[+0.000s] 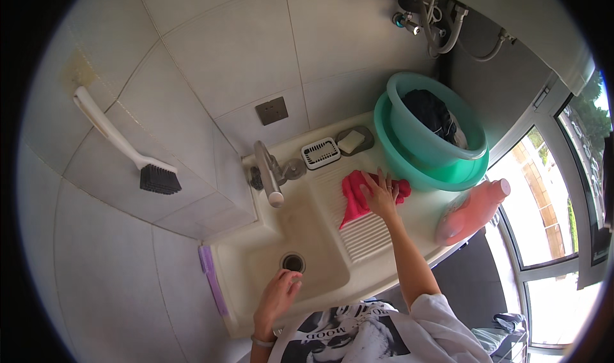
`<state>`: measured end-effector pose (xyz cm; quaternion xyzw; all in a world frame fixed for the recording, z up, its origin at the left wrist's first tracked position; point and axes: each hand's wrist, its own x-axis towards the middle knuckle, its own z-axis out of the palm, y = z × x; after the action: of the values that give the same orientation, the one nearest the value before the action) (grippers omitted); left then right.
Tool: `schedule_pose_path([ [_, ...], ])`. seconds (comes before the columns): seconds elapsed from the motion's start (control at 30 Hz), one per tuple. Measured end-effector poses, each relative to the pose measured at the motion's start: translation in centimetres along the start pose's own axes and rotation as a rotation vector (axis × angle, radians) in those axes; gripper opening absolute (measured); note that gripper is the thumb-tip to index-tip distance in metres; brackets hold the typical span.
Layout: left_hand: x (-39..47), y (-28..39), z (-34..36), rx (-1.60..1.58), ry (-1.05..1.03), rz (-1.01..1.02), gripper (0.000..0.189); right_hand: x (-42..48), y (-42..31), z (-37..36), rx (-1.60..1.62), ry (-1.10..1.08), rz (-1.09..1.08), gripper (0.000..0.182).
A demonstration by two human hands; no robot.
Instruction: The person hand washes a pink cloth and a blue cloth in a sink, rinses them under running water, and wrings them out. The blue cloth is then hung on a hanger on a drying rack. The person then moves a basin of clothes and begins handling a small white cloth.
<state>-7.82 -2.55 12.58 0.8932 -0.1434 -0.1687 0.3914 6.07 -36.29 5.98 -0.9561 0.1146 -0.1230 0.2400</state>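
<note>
My right hand (382, 197) lies over a crumpled red cloth (354, 202) on the ribbed washboard (364, 238) of a cream laundry sink. Its fingers are spread across the top of the cloth, and a ring shows on one of them. Part of the cloth is hidden under the palm. My left hand (278, 296) hovers near the front of the basin (316, 272) with loosely bent fingers and nothing in it. Just beyond its fingertips is the round drain (292, 262). A metal faucet (268, 173) reaches over the basin.
Nested green basins (431, 171) holding dark fabric (429, 113) stand at the back right. Near them are a pink bottle (470, 214), a bar of soap (351, 141) and a white soap dish (320, 153). A purple brush (212, 279) borders the sink's left; a white-handled brush (127, 145) hangs on the wall.
</note>
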Motion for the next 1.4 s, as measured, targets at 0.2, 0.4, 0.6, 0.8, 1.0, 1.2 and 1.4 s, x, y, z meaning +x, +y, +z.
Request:
schedule_pose_path([
  [0.2,0.0,-0.2,0.1,-0.067,-0.019,-0.091,0.021,-5.1,1.7,1.8,-0.044,0.010,-0.329,0.058],
  [0.4,1.5,-0.7,1.0,0.008,-0.076,-0.012,0.020,-15.9,1.9,-1.5,0.151,-0.389,-0.601,0.035],
  [0.6,1.7,-0.3,0.8,0.016,-0.097,0.026,0.019,-15.8,5.1,-5.8,0.270,-0.097,-0.424,0.027],
  [0.8,1.3,-1.2,0.6,0.041,-0.104,0.034,0.019,-11.4,5.4,-7.9,0.093,0.601,0.029,0.027],
  [1.0,0.5,-1.5,0.6,0.006,-0.076,0.036,0.019,-9.4,3.4,-7.9,0.359,0.598,0.110,0.032],
  [1.2,0.1,-1.5,0.2,0.045,-0.078,0.002,0.020,-2.6,3.3,-13.9,1.142,0.649,0.289,0.035],
  [1.4,-0.1,-2.0,0.3,0.052,-0.048,-0.019,0.020,1.6,6.1,-15.7,1.591,0.585,0.404,0.048],
])
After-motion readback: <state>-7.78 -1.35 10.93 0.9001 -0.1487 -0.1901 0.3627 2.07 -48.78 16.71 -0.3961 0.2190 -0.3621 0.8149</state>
